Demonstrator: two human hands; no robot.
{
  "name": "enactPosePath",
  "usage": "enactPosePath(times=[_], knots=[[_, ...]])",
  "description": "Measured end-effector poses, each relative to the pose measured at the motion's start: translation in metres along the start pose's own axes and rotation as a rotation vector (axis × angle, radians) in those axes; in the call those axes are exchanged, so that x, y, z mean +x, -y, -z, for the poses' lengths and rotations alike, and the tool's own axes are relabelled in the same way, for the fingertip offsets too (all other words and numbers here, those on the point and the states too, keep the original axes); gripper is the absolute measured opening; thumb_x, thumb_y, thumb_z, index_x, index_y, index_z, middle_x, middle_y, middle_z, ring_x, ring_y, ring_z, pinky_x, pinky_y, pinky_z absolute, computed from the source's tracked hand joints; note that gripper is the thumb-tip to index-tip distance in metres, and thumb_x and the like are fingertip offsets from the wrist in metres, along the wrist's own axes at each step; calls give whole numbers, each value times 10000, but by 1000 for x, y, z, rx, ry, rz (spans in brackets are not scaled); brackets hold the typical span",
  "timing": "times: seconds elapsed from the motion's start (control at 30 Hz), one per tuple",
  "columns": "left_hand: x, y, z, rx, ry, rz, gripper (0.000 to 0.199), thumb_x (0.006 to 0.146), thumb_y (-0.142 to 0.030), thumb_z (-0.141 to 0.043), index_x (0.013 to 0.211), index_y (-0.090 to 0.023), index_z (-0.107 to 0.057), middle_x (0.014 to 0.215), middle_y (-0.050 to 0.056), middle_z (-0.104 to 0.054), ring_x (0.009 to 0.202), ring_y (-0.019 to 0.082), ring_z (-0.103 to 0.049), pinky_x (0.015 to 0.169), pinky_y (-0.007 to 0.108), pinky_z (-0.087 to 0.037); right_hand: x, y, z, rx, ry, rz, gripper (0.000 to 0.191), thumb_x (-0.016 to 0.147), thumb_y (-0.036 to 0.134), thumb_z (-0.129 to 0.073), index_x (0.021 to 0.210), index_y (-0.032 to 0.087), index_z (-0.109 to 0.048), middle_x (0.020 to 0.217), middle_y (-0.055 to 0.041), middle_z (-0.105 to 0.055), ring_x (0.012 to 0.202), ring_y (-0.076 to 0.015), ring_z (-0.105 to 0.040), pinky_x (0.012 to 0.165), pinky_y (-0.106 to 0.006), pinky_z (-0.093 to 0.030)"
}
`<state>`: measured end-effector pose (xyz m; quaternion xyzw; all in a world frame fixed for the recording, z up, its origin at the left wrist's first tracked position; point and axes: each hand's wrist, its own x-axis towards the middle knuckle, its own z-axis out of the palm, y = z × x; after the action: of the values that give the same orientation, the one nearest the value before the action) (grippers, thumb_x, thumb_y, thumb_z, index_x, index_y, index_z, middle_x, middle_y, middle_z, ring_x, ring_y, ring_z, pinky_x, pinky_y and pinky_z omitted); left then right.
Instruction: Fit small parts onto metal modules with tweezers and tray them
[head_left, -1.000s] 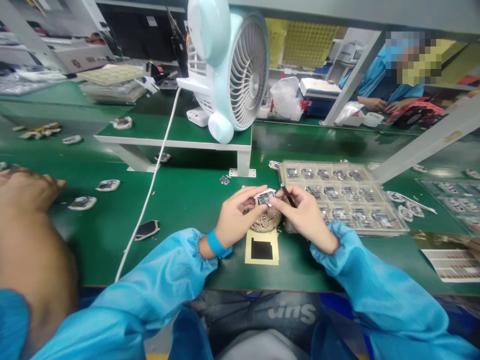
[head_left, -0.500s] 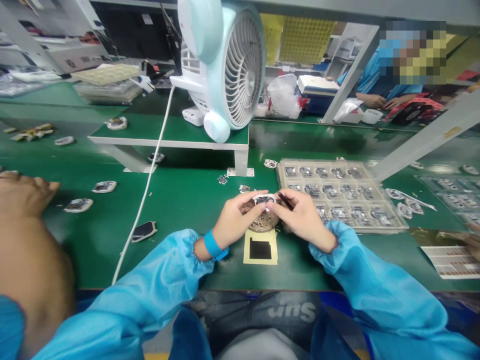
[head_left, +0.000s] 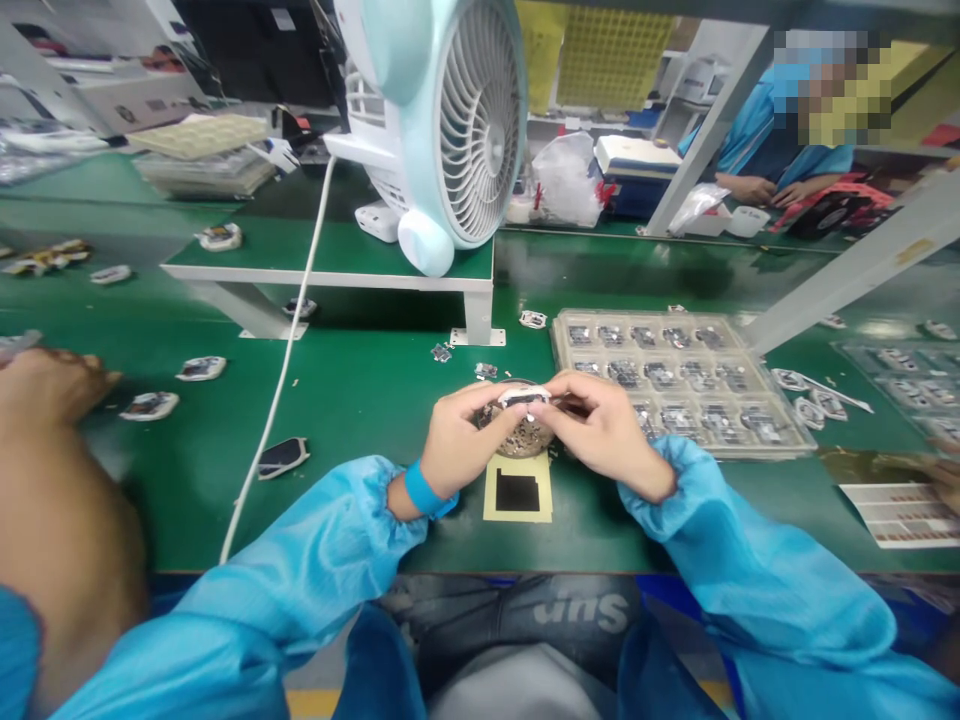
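Observation:
Between both hands, a small white-rimmed device part (head_left: 525, 396) is held above a round container of tiny pieces (head_left: 525, 438). My left hand (head_left: 466, 436) is closed on its left side, thumb in front. My right hand (head_left: 604, 425) pinches its right side; a dark thin tool lies partly hidden among the right fingers. Just below the container, a yellow sheet with a black patch (head_left: 517, 492) lies on the green table (head_left: 420, 350). Right of my hands is a clear plastic tray (head_left: 679, 388) with rows of similar parts.
A light-blue fan (head_left: 480, 130) stands on a low shelf (head_left: 330, 275) behind my hands. A white cable (head_left: 281, 385) crosses the table at left. Another person's arm (head_left: 67, 480) rests at far left. Loose device parts (head_left: 202, 368) lie around; a slanted post (head_left: 847, 265) rises at right.
The device part is tilted differently, its white edge now facing up more. The dark tool in my right hand has swung mostly out of sight. The camera view has shifted slightly.

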<state>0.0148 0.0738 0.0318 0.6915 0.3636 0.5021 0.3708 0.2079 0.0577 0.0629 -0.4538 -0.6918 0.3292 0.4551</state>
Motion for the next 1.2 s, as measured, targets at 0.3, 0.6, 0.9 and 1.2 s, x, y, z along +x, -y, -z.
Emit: enactPosePath(times=[0.3,0.6,0.9,1.2], knots=[[8,8,7,444,87,-214,213,950,-265,-648,1127,-276,-766,980,20,-775,913,201,-673,825,362,-446,1,-10,15,-300,-51,356,165,921,277,-709,1083,259,-733,979,-65,-693,905,-216,-665,797,-382,-568],[7,8,7,482,103,-192,234,932,-243,-656,1142,-270,-754,937,20,-760,898,209,-660,809,363,-432,-3,-27,12,-487,52,399,176,968,262,-631,1113,269,-729,976,-50,-696,819,-172,-663,688,-312,-537],[13,10,10,494,72,-132,221,926,-244,-641,1101,-266,-773,953,31,-770,897,222,-672,804,363,-465,0,-15,14,-618,217,278,162,1021,315,-536,1086,227,-655,1061,-63,-685,832,-175,-647,703,-302,-500],[90,71,107,827,-125,339,311,905,-316,-597,1143,-167,-730,916,70,-757,794,216,-662,742,313,-495,6,-28,15,-685,185,189,227,1028,315,-527,1127,236,-715,1078,-63,-706,956,-220,-680,798,-355,-517]])
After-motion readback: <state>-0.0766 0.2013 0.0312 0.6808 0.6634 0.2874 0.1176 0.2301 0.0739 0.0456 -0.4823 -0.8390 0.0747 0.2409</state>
